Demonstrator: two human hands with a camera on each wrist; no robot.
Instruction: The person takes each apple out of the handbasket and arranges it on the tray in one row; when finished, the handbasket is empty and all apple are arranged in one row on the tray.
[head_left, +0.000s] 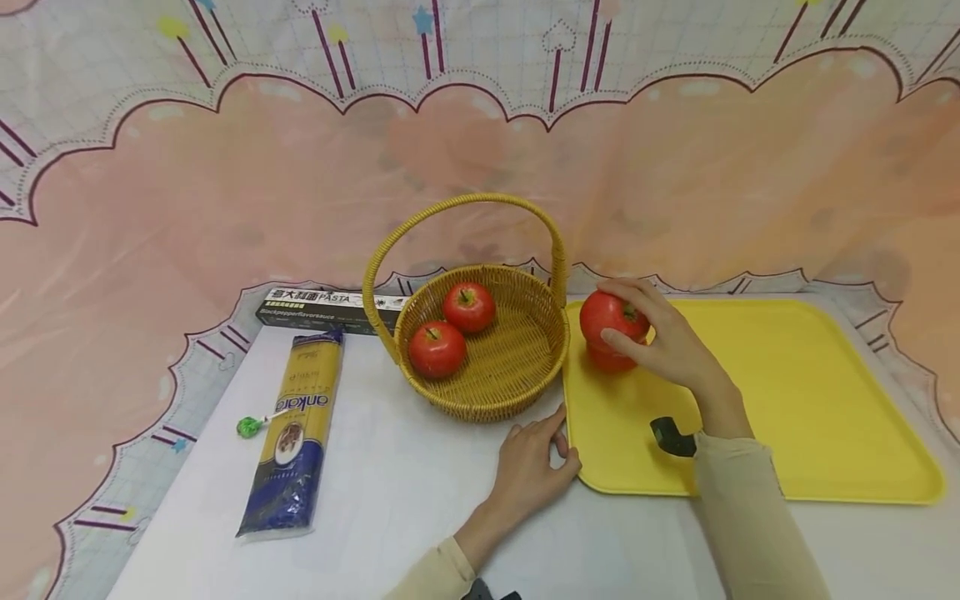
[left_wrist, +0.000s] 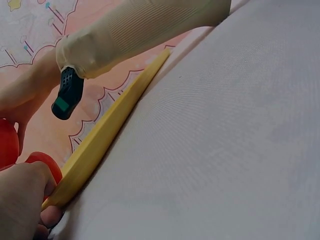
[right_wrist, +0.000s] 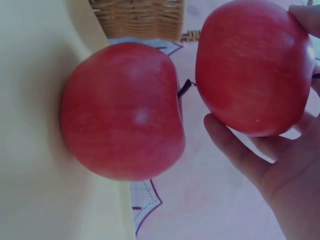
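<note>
My right hand (head_left: 678, 346) holds a red apple (head_left: 602, 317), with thumb and fingers spread around its sides. Directly below it, a second red apple (right_wrist: 125, 112) rests on the yellow tray (head_left: 795, 400), its stem pointing up at the held one. Little space separates the two apples in the right wrist view. At the tray's left edge, my left hand (head_left: 528, 467) pinches the rim near the front corner. In the left wrist view, the thumb (left_wrist: 30, 187) lies on the upper side and fingertips show beneath the rim (left_wrist: 75, 180).
A wicker basket (head_left: 517, 367) with a tall handle stands left of the tray, two red apples (head_left: 437, 350) inside. Further left lie a pasta packet (head_left: 296, 433), a green-wrapped lollipop (head_left: 249, 427) and a dark pasta box (head_left: 322, 312). A patterned cloth (head_left: 300, 192) hangs behind.
</note>
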